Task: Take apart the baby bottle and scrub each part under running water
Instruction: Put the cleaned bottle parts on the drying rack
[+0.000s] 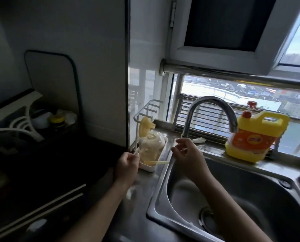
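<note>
Baby bottle parts stand in a white drying tray [146,169] left of the sink: a clear bottle body [150,145], a yellow collar [144,126] hung on the rack above it, and a pale yellow straw-like piece [160,162] lying across the tray's front. My left hand [127,165] is closed at the tray's near left corner, around what looks like a thin white rod [137,147]. My right hand [186,155] hovers at the base of the tap [213,103] with its fingertips pinched together; anything between them is too small to make out. No water runs from the spout.
A steel sink [250,180] fills the lower right, its drain near the bottom. A yellow detergent jug [254,138] with a red pump stands on the window ledge. A dark hob and counter lie to the left, with a white dish rack [23,124] behind.
</note>
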